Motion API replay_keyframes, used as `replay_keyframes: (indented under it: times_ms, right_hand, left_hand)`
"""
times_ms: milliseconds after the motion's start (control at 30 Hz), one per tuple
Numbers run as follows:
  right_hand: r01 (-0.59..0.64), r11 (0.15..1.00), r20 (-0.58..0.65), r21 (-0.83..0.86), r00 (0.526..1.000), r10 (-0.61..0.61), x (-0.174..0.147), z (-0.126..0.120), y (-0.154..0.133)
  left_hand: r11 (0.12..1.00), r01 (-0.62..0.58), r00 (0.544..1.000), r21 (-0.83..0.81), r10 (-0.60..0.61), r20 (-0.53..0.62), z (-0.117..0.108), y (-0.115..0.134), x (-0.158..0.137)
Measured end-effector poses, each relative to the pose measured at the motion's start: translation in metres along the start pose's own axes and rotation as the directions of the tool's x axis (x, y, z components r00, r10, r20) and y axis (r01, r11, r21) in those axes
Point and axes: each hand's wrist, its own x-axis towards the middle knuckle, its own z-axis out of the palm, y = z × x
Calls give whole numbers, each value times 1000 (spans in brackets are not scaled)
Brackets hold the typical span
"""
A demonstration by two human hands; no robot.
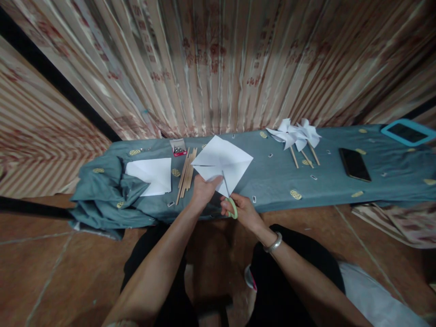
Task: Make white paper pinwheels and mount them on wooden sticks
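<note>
A white square sheet of paper (228, 156) is held up over the near edge of the cloth-covered bench, one corner towards me. My left hand (205, 188) pinches its lower left side, thumb on top. A slit runs in from the left corner. In my right hand (243, 210) are scissors (233, 209) with light green handles, fingers closed around the loops. Their blades reach into the paper from the near corner. How far apart the blades stand is too small to tell.
Left of the paper lie wooden sticks (185, 175), a small red box of metal pins (178, 148) and a stack of white paper (158, 175). On the right are paper pinwheels (294, 135), a black phone (354, 164) and a blue-framed device (408, 131). A curtain (211, 68) hangs behind.
</note>
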Motion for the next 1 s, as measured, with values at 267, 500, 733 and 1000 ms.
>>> replay_keyframes:
  times_ms: [267,500,733,1000]
  right_hand:
    - [5,1000,0,-14,1000,-5,0,-1,1]
    - [24,999,4,-30,1000,-23,0,-1,5]
    - [15,1000,3,-28,1000,-14,1,-2,4]
    - [8,999,-16,-41,1000,-9,0,-1,0]
  left_hand:
    - [1000,5,1000,-6,-5,7,0,-4,2]
    - [1000,-16,1000,8,16,11,0,-4,1]
    - [1000,6,1000,27,-6,12,-1,-1,0]
    - [1000,18,1000,-12,-18,0,0,-2,0]
